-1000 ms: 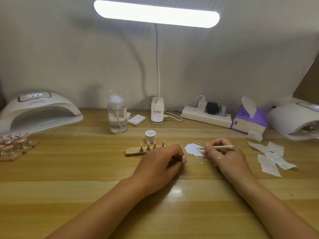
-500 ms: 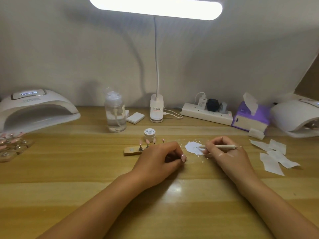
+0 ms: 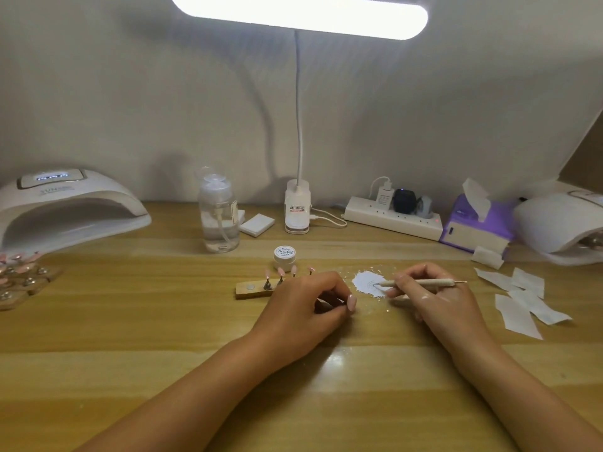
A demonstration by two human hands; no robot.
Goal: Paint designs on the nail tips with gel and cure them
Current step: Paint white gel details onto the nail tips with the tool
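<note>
Head view: R hand (image 3: 434, 298) is gripping dotting pen (image 3: 424, 282), tip sitting in white gel patch (image 3: 368, 283) on table (image 3: 163, 321). L hand (image 3: 300, 308) is lying w/ fingers curled just beside patch; can't tell if holding anything. Nail tips (image 3: 293, 269) are standing on wooden holder (image 3: 251, 288) behind L hand.

Wooden desk (image 3: 156, 340) against a plain pale wall (image 3: 130, 93), lit by a desk lamp.
Desk top is light wood with lengthwise grain stripes and runs the full width, with a glare patch (image 3: 336, 357) near the middle. The wall is off-white and bare, with soft shadows behind the lamp. The lamp's lit white bar head (image 3: 300, 14) sits at top centre, partly cut by the frame. A thin white gooseneck (image 3: 298, 109) drops to a white clip base (image 3: 296, 207) at the desk's back edge. A white cable (image 3: 326, 220) runs from the base toward a white power strip (image 3: 391, 218) along the wall, plugs in it. A brown slanted surface (image 3: 584, 151) shows at the far right edge; cannot tell what it is.
</note>
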